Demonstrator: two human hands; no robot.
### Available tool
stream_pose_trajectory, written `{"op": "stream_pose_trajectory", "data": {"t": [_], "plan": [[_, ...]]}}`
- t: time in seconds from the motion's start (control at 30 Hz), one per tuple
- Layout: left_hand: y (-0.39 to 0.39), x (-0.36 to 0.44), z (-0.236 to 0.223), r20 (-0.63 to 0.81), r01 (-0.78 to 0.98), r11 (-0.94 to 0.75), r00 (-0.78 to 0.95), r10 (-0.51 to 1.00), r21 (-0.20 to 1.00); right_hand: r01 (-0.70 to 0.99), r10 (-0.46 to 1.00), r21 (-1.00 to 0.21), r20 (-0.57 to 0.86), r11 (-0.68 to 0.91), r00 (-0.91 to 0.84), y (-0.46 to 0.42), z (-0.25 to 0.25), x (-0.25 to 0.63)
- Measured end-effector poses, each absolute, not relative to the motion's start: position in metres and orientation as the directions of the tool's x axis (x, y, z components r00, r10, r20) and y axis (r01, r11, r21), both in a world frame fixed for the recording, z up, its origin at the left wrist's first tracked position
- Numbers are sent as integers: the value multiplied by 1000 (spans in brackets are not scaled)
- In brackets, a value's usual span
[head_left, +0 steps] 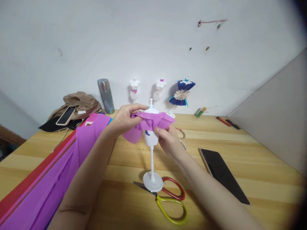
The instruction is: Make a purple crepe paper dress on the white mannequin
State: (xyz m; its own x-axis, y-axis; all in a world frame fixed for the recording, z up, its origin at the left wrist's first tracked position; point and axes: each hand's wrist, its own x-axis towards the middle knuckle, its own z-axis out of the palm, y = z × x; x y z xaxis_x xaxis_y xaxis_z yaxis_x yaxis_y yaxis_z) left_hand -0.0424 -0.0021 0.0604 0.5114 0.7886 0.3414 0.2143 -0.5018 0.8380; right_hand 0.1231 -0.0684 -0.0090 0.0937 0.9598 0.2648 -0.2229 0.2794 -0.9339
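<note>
Left hand (pixel 123 119) pinches one end of a thin, wavy purple sheet (pixel 158 123) between its thumb and fingers. The right hand (pixel 170 139) pinches the sheet too, low down on its right side, by the waist of a small white plastic dress form (pixel 151 140). The sheet is wrapped across the front of the form's chest, and one loose bit hangs down on the left. The form stands up straight, with a thin pole and a round foot.

Think of the form as the middle of a clock. At 6 o'clock are scissors (pixel 157 197) with one red and one yellow handle. The round foot covers part of their blades, but I can't tell if it touches them. At 4 o'clock a big black phone (pixel 223 175) lies on the light wooden table (pixel 263 153). Long purple sheets (pixel 90 134) lie at 8 o'clock. A shiny gray bottle (pixel 106 97) is between 10 and 11. At 1 o'clock is another form in a folded dark blue dress (pixel 185 85).
</note>
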Motion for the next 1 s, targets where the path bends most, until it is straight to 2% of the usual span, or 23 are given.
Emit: {"op": "stream_pose_trajectory", "data": {"t": [0.13, 0.27, 0.57, 1.0], "plan": [[-5, -44, 65, 360, 213, -524, 516, 777, 825, -325, 973, -918, 227, 226, 37, -72, -2, 121], [-8, -50, 72, 316, 295, -508, 510, 800, 810, -371, 978, -906, 203, 203, 39, -72, 0, 122], [-7, -58, 77, 223, 321, -483, 596, 771, 814, -353, 972, -906, 227, 234, 63, -74, 1, 121], [-13, -44, 72, 224, 284, -485, 625, 747, 827, -297, 968, -921, 239, 253, 82, -75, -2, 120]]}}
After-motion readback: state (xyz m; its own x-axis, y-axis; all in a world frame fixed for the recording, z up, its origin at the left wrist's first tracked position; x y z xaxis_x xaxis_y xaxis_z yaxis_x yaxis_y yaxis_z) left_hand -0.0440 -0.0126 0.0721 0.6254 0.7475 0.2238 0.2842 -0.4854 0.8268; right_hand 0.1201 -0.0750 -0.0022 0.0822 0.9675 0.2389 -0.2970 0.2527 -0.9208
